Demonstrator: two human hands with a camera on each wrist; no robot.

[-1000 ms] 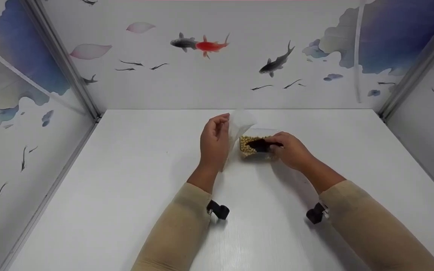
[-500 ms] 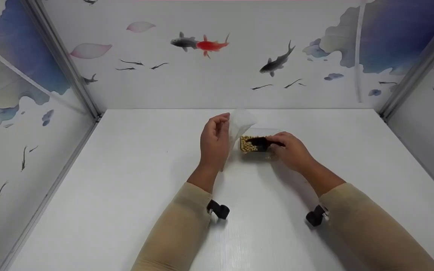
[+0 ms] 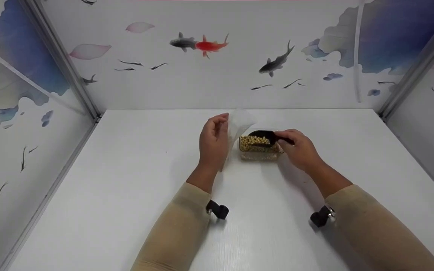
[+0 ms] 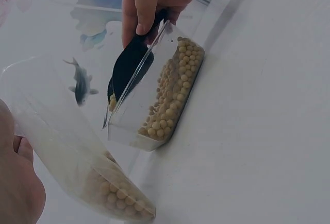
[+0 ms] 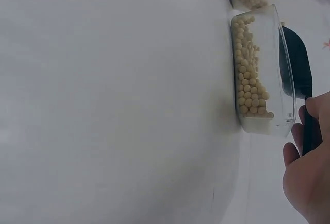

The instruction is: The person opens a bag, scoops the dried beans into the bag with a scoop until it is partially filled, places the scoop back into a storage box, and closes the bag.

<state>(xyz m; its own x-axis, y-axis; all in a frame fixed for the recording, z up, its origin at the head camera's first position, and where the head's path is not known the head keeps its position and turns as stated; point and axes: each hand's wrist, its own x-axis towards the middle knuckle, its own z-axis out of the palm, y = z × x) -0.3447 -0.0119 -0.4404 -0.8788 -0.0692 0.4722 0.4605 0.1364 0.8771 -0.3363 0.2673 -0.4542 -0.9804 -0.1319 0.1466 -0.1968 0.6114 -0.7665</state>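
A clear plastic container (image 5: 263,80) part full of soybeans (image 4: 172,92) stands on the white table. My right hand (image 3: 298,148) grips the handle of a black scoop (image 3: 264,133), its bowl loaded with soybeans and held at the container's rim. To the left, my left hand (image 3: 214,141) holds a clear plastic bag (image 3: 239,124) upright with its mouth spread. Some soybeans lie in the bag's bottom, as the left wrist view shows. Most of the left fingers are hidden behind the bag in that view.
A white table (image 3: 145,158) spreads around the container and bag. Behind it rises a white wall panel (image 3: 217,82) printed with fish, and similar panels close off both sides. A small black camera (image 3: 220,211) is mounted at the left cuff, another camera (image 3: 319,216) at the right.
The right hand has raised the scoop out of the soybeans and drawn slightly to the right; beans now fill its bowl. The left hand and bag have stayed in place.
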